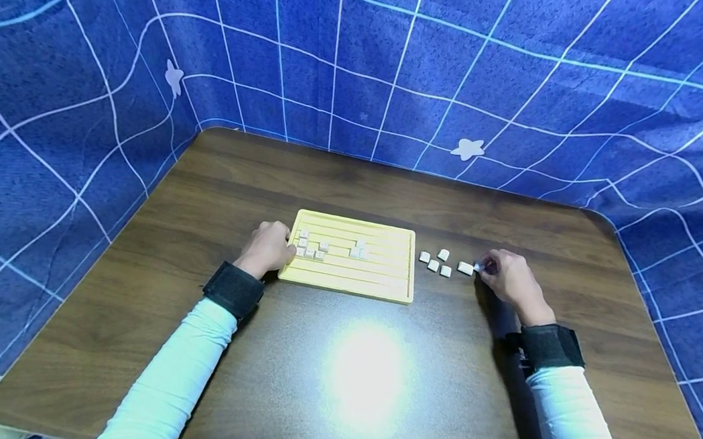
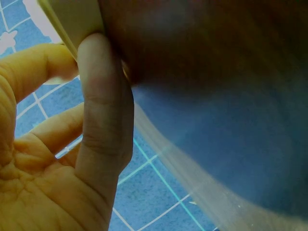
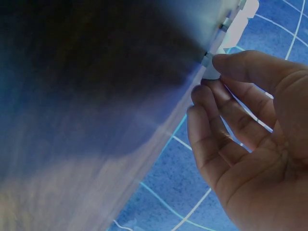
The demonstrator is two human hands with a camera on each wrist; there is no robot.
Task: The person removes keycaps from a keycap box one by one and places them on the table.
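Small white block [image 1: 478, 267]: in your right hand [image 1: 512, 283], off the right end of the tray. Thumb and fingertips pinch it, the other fingers are bent in; right wrist view agrees. Can't tell if the block is touching the table.

Nearest to it is a loose white block [image 1: 465, 268], just beside your fingertips; can't tell if the two touch. Four more loose blocks [image 1: 433, 265] lie in a loose bunch between that one and the tray, all on the table.

Yellow tray [image 1: 343, 284] lies on the table left of them, slightly skewed, ridges running lengthwise. On it: a left group of blocks [image 1: 310, 253] near your left hand, and a smaller group of blocks [image 1: 358, 249] right of middle. Markings too small to read.

Your left hand [image 1: 267, 248] pinches the tray's left edge, thumb against finger, the rest bent behind the thumb in the left wrist view.

Further out: black bands [image 1: 233, 290] on both wrists, pale sleeves [image 1: 156, 392], brown table [image 1: 247, 387] with strong glare in front of the tray, blue cloth [image 1: 377, 43] with white lines and pale stars [image 1: 468, 148] behind.
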